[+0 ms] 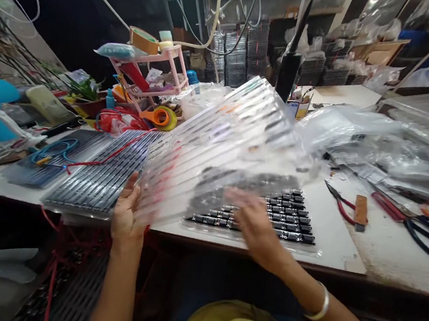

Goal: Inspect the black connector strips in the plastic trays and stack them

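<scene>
My left hand (126, 215) is closed on the near left edge of a clear ribbed plastic tray (219, 124), which is tilted up and smeared by motion. My right hand (255, 225) is blurred, so its finger positions cannot be made out. It is above a second clear tray filled with rows of black parts with white markings (289, 221), lying flat at the table's front edge. A blurred dark grey patch beside the right fingers cannot be identified. The raised tray hides the far part of the filled one.
Left of me lie stacked ribbed trays (98, 177) with red cord and a blue cable (57, 149). A pink rack (159, 70) and tape dispenser (163, 118) stand behind. To the right are pliers (344, 205), scissors (421, 222) and plastic bags (377, 139).
</scene>
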{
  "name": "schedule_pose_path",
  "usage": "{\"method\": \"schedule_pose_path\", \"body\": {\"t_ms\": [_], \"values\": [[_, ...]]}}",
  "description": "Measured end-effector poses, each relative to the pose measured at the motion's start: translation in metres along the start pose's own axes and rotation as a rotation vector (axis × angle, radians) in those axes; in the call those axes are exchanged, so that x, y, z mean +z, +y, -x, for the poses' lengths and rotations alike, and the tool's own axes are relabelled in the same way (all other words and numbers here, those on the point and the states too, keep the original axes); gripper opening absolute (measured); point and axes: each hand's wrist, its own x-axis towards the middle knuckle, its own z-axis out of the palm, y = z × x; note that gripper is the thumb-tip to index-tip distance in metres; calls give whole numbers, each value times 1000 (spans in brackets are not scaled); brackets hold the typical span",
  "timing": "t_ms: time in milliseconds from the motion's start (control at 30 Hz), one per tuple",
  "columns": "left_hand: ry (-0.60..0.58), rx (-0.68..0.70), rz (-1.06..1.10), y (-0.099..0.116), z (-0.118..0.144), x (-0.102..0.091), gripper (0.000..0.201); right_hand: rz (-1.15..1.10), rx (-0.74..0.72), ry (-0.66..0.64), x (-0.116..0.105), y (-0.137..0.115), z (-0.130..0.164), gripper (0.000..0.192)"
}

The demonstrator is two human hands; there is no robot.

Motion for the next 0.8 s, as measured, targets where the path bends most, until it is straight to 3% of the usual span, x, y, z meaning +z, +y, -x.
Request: {"method": "schedule_pose_path", "body": {"t_ms": [33, 133, 200, 267, 367, 433, 533, 700, 800], "values": [[-28, 12, -27, -2, 1, -4, 38, -161, 133, 126, -21, 2, -1, 42], [-156, 14, -157, -14, 1, -11, 39, -303, 285, 270, -82, 15, 2, 60], [-257, -15, -286, -25, 0, -11, 47, -380, 438, 280, -109, 26, 9, 63], [-335, -35, -429, -38, -2, -9, 56, -276, 551, 228, -121, 38, 17, 64], [-437, -3, -624, -56, -6, -1, 61, 187, 541, 139, -123, 58, 27, 55], [-516, 39, -742, -63, -8, 5, 60, 402, 507, 150, -121, 71, 30, 48], [-578, 91, -863, -63, -11, 12, 58, 532, 474, 176, -119, 85, 31, 41], [-639, 147, -953, -63, -17, 9, 53, 668, 373, 98, -110, 93, 28, 42], [-704, 293, -1050, -77, -17, 4, 51, 761, 330, 45, -100, 94, 25, 40]]}}
